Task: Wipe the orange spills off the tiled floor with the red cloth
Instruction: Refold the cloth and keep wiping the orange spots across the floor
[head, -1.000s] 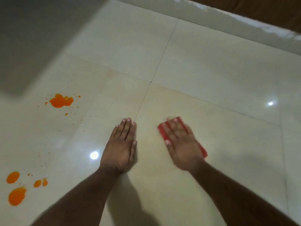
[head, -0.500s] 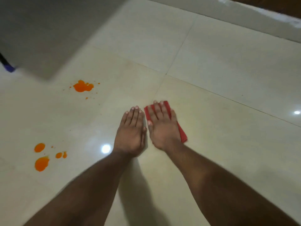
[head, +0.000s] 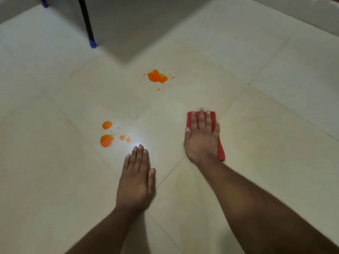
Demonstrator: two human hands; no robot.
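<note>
Dim light, a white glare spot on the glossy cream tiled floor (head: 256,162), soft blur towards its far edges.

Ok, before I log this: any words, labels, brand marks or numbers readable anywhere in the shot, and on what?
None. The red cloth under the right hand shows plain fabric, no tag or print visible. The tiled floor, the orange spills and the dark furniture leg with its blue foot carry no text. The left hand rests flat on bare tile.
</note>
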